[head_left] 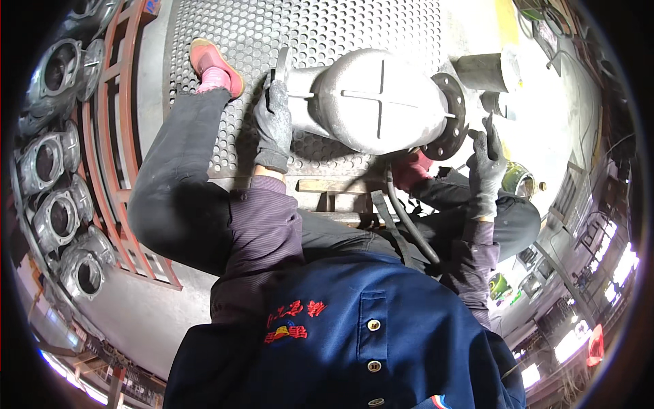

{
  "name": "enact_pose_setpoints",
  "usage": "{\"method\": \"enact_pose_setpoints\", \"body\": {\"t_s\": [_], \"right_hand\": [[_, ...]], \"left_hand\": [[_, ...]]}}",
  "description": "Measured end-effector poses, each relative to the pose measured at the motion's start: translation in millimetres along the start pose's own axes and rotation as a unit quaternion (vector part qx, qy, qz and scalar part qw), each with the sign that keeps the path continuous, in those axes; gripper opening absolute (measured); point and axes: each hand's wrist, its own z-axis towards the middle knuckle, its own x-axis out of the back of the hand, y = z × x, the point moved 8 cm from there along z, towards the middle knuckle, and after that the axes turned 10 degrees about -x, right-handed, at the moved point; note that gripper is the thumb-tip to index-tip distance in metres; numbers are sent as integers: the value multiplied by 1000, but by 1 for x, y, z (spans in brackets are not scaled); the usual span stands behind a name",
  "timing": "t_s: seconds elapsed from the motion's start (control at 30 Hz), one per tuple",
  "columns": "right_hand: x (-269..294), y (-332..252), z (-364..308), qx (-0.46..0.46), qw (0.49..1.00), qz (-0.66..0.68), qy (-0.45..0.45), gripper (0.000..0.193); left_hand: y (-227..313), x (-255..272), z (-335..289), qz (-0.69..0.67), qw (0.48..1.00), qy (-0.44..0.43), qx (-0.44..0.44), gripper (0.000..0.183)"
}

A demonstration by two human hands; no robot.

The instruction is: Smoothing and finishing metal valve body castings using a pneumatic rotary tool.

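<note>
A bulky grey metal casting [371, 102] lies in front of me, with a rounded body, raised cross-shaped ribs and a flange at each end. My left hand [274, 119], in a grey work glove, is closed on the rim of the left flange [283, 67]; some of its fingers are hidden. The right flange [446, 116] is a dark disc with several bolt holes. Just beyond it, my right hand [486, 160], also gloved, has its fingers apart and pointing forward, with nothing visible in it.
Beneath the casting is a perforated metal plate [231, 34]. A metal cylinder [487, 71] lies at the right. Several flanged castings [51, 160] line the far left beside a red-brown metal rack [109, 129]. A dark hose [409, 218] runs between my legs, near a wooden piece [340, 185].
</note>
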Motion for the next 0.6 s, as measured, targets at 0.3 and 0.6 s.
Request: {"method": "enact_pose_setpoints", "body": {"t_s": [0.3,0.6], "right_hand": [[-54,5,35,120,973,-130,147,37],[-56,0,123,115,954,-259,100,33]], "left_hand": [[11,6,-4,108,993,-15,44,53],[31,-35,63,147,984,-61,81,63]]}}
